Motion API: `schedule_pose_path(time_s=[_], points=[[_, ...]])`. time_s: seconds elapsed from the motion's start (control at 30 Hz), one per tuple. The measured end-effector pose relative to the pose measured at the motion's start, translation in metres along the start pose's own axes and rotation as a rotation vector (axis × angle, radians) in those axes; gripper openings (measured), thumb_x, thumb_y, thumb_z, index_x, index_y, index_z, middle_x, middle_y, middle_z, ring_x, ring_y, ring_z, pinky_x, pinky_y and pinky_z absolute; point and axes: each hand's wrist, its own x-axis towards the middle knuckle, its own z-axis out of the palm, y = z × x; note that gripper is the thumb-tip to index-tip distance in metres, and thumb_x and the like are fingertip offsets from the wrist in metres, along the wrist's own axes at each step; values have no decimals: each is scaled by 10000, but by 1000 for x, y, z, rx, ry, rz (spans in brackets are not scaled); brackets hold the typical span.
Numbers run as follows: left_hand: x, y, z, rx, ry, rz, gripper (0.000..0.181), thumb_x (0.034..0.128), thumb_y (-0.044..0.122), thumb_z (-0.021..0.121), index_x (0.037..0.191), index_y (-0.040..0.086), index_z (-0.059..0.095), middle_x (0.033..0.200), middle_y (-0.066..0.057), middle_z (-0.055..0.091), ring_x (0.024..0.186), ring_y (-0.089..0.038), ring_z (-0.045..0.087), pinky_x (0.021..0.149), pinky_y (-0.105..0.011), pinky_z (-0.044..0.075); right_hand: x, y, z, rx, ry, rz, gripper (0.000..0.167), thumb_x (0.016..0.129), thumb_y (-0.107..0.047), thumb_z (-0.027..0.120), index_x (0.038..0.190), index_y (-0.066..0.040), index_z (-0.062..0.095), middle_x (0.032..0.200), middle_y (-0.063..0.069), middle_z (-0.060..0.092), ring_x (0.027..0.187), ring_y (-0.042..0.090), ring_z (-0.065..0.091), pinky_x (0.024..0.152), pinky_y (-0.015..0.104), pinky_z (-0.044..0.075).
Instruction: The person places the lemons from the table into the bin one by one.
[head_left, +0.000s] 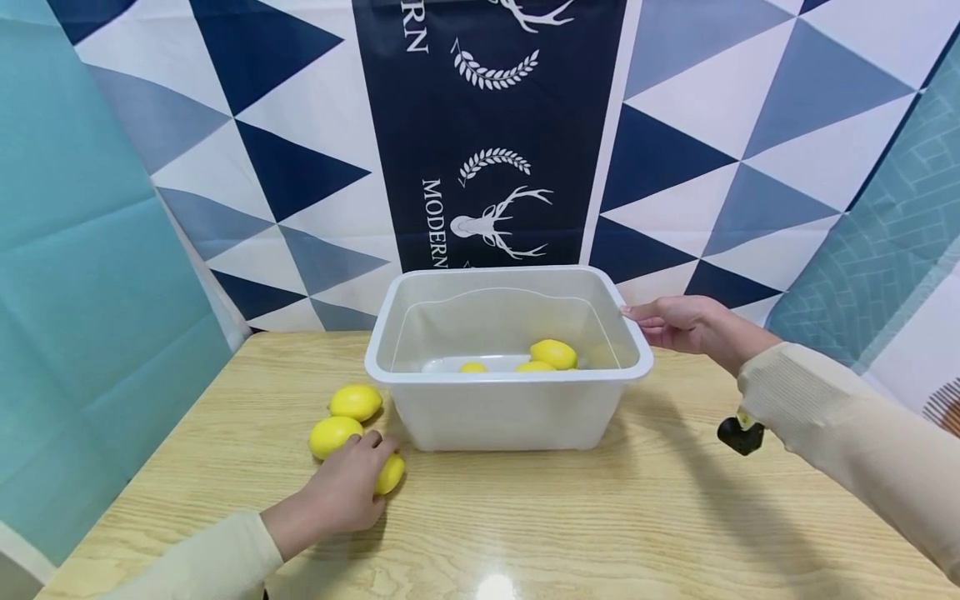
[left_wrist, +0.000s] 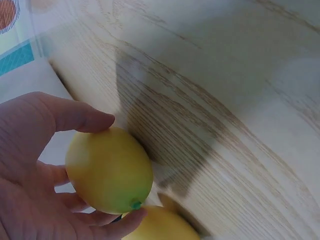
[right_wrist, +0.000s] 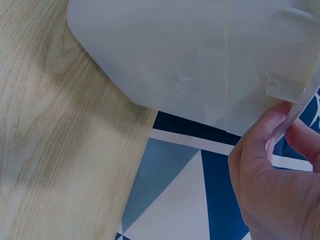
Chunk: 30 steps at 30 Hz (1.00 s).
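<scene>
A white plastic bin (head_left: 510, 417) stands on the table with several yellow lemons (head_left: 553, 354) inside, partly hidden by its front wall. My right hand (head_left: 686, 325) pinches the bin's right rim between thumb and fingers, as the right wrist view also shows. Left of the bin, my left hand (head_left: 348, 483) has its thumb and fingers curled round a lemon (left_wrist: 110, 170) with a greenish tip. Two more lemons lie just beyond that hand, a nearer one (head_left: 334, 437) and a farther one (head_left: 356, 402).
The wooden table (head_left: 600, 525) ends at a patterned cloth backdrop (head_left: 300, 167) behind the bin. A teal cloth (head_left: 97, 292) hangs along the left side. A small black object (head_left: 741, 435) shows under the right sleeve.
</scene>
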Motion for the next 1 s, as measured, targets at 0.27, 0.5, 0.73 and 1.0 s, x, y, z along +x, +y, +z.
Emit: schedule_pose_path(time_s=[0.27,0.5,0.73,1.0], points=[[-2,1,-4,23,-71,34,529,599,140,787,1080,88,573,933,-67,585,803,-223,511,642,-358,478,0,-1,0,-6,-2,-9,104,898,-181,670,795,-196,668,833,-47,670,799,70,665,837,197,574],[-5,0,-8,12,-129,54,503,630,188,796,1070,92,572,900,-36,577,810,-190,510,643,-333,467,0,0,-1,-8,-9,-10,108,903,-180,664,797,-195,671,830,-49,676,794,63,669,831,198,575],[-10,-3,-14,-12,-208,64,491,606,175,800,1041,145,572,884,10,552,767,-133,476,577,-264,416,0,1,0,-9,-6,-17,117,900,-180,667,784,-190,678,822,-54,679,790,61,668,839,202,575],[-8,-3,-25,-5,-245,155,477,573,179,767,996,186,547,936,45,540,810,-151,466,576,-240,391,0,3,0,-8,-10,-25,145,922,-170,638,780,-188,665,811,-50,677,774,62,673,820,200,579]])
